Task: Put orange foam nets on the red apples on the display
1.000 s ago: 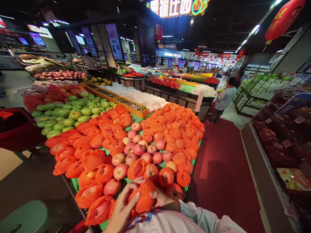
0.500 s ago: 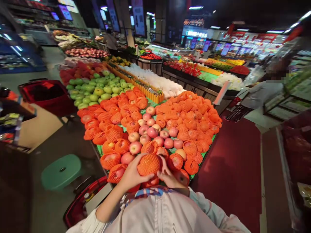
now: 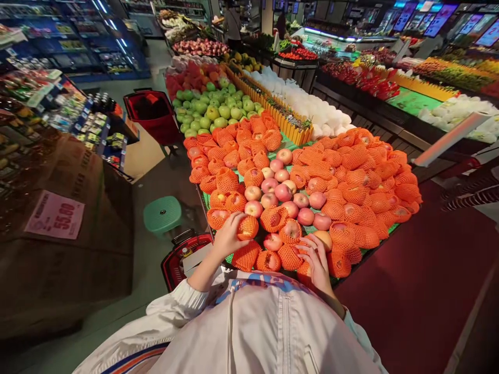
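Note:
My left hand (image 3: pixel 230 238) is closed round a netted apple (image 3: pixel 248 227), an apple in an orange foam net, at the front left of the display. My right hand (image 3: pixel 317 259) is open, its fingers spread and a little curled, close over other netted apples near the front edge. Whether its fingertips touch them I cannot tell. Between the hands lies an apple (image 3: pixel 273 241) partly in its net. Behind them several bare pink apples (image 3: pixel 283 192) rest on the green mat, with a large heap of netted apples (image 3: pixel 354 192) on the right.
A green stool (image 3: pixel 162 214) and a red basket (image 3: pixel 173 265) stand on the left, by the display. Farther back are green fruit (image 3: pixel 210 111), a yellow picket divider (image 3: pixel 288 122) and white-wrapped produce (image 3: pixel 307 101). A brown carton with a price card (image 3: pixel 56 214) is at far left.
My hands have moved apart. The netted apple that both held is now in the left hand, farther left; the right hand has let go. The view has swung left.

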Action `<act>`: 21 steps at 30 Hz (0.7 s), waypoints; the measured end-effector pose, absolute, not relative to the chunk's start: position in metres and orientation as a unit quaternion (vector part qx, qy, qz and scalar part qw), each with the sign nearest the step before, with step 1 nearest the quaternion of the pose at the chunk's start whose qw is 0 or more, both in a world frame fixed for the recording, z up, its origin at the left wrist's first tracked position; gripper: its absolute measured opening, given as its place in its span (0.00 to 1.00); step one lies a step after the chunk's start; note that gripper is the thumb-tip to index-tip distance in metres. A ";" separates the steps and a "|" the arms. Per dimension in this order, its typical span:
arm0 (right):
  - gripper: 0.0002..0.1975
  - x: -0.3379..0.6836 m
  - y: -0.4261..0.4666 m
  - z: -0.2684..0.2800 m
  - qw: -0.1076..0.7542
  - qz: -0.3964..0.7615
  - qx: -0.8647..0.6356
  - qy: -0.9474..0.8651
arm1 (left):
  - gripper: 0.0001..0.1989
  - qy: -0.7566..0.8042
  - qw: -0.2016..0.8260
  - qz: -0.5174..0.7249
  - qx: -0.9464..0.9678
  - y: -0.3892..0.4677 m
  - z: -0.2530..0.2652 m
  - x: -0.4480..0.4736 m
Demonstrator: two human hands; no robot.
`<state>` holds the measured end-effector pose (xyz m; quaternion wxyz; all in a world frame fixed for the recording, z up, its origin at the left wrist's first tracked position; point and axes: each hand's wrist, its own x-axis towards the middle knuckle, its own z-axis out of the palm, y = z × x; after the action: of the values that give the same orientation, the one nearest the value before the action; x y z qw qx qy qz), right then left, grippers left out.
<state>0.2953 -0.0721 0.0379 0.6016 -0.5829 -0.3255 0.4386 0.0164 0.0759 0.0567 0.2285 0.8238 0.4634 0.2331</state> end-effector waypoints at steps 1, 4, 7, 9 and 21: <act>0.25 0.294 -0.071 0.038 0.598 0.438 -0.584 -0.330 | 0.37 0.449 0.237 0.224 0.832 0.075 0.051 0.022; 0.24 0.292 -0.069 0.039 0.592 0.438 -0.582 -0.346 | 0.38 0.417 0.258 0.197 0.849 0.074 0.039 0.039; 0.24 0.292 -0.071 0.038 0.585 0.437 -0.581 -0.358 | 0.41 0.424 0.241 0.168 0.857 0.079 0.034 0.049; 0.23 0.292 -0.071 0.037 0.578 0.429 -0.588 -0.369 | 0.43 0.446 0.219 0.160 0.853 0.082 0.034 0.050; 0.41 0.259 0.046 0.047 0.181 0.098 -0.629 -0.750 | 0.49 0.451 0.235 0.156 0.847 0.084 0.029 0.051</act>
<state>0.2594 0.0459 0.0474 0.1811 -0.6287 -0.7498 0.0983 0.0508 0.0836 0.0287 0.2347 0.8468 0.4512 0.1556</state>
